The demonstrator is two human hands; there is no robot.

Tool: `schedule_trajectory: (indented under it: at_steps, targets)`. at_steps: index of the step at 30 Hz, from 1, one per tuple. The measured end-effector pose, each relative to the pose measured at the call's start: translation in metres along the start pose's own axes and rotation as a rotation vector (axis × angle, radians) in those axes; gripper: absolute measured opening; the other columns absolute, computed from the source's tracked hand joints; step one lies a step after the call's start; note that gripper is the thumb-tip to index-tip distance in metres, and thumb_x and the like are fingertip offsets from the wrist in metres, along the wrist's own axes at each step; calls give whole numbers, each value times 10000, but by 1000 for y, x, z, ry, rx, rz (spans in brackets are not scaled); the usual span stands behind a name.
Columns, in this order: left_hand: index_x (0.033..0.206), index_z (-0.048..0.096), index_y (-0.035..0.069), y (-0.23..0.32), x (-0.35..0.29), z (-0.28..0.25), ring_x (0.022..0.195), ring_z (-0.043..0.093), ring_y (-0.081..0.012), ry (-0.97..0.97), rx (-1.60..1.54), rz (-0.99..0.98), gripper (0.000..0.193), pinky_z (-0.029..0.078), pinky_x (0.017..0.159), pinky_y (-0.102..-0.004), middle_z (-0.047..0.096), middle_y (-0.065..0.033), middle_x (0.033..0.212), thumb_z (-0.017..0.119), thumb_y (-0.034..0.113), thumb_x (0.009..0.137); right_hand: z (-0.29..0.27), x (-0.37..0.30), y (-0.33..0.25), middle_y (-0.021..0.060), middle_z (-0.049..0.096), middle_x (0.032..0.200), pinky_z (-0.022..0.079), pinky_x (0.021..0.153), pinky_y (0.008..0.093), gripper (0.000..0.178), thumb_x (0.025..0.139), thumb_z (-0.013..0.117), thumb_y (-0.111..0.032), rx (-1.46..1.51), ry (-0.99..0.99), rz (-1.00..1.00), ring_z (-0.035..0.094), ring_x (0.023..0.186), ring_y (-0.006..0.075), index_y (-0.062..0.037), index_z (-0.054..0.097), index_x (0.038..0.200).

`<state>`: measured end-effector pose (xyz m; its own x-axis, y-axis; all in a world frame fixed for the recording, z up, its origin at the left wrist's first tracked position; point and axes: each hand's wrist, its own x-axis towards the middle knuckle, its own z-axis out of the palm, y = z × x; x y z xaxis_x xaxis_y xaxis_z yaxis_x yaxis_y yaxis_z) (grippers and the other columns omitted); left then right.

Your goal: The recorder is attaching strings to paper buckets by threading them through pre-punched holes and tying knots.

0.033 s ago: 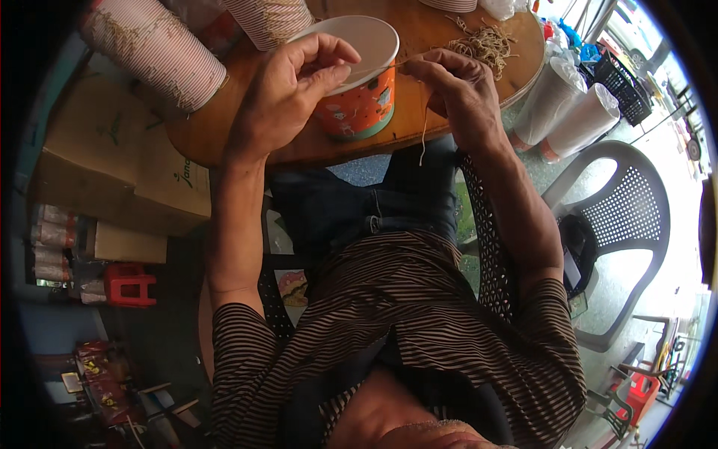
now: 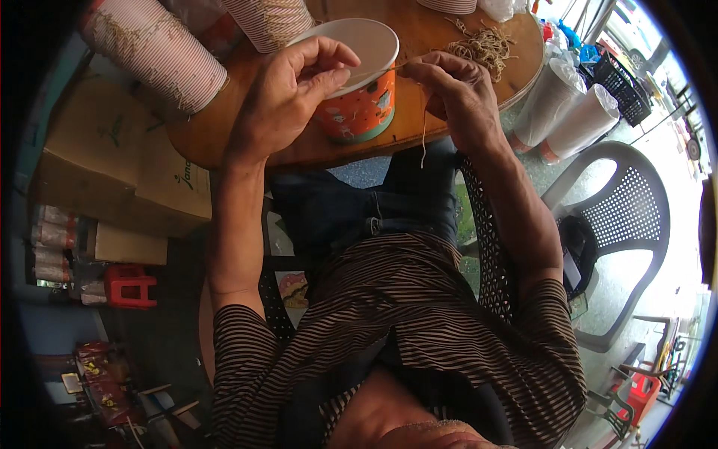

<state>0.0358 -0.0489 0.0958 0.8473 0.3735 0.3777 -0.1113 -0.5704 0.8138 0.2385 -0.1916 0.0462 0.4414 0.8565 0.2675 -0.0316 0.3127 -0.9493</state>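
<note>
A white-lined paper bucket (image 2: 355, 112) with an orange printed wall and a green base stands at the table's near edge. A thin tan string (image 2: 424, 135) runs across its near rim between my two hands. At the rim's left side, my left hand (image 2: 288, 93) is curled, thumb and forefinger close together at the string's left part. Just right of the bucket, my right hand (image 2: 458, 86) pinches the string, and a loose end hangs below the fingers. The fingers partly hide the string. A tangled pile of tan strings (image 2: 486, 51) lies beyond my right hand.
Stacked paper buckets (image 2: 153, 52) with strings on them lean at the left of the wooden table (image 2: 419, 26); another stack (image 2: 269, 19) stands behind. Cardboard boxes (image 2: 97, 165) sit at left. Wrapped white rolls (image 2: 580, 123) and a grey plastic chair (image 2: 624, 202) are at right.
</note>
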Motion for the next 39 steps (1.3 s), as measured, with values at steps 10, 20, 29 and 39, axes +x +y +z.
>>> schedule_trajectory:
  at_steps: [10, 20, 29, 39]
  targets:
    - [1104, 746, -10, 11, 24, 40, 808, 708, -164, 71, 232, 173, 249, 566, 815, -290, 764, -116, 939, 784, 143, 910, -6, 2, 2, -76, 504, 659, 270, 491, 198, 167, 978, 710, -216, 171, -86, -22, 380, 532, 9, -59, 760, 1003]
    - [1016, 779, 11, 12, 25, 38, 830, 706, -106, 102, 357, 231, 138, 560, 769, -251, 763, -46, 894, 763, 120, 933, -23, -3, -9, 36, 746, 939, 522, 737, 226, 193, 984, 722, -158, -353, -112, -306, 658, 852, 57, -2, 746, 1094]
    - [943, 750, 2, 10, 16, 38, 833, 733, -200, 234, 598, 460, 69, 568, 745, -298, 736, -87, 904, 760, 42, 887, -66, -3, -29, 39, 780, 975, 554, 760, 244, 169, 977, 721, -147, -458, 229, -520, 684, 851, 73, -43, 786, 1093]
    - [1239, 689, 86, -18, 22, 32, 849, 743, -107, 421, 590, 302, 340, 568, 702, -258, 773, -76, 957, 730, -6, 914, -62, -24, -5, 80, 794, 1038, 622, 773, 282, 183, 954, 713, -44, -757, 139, -623, 764, 896, 168, -78, 789, 1117]
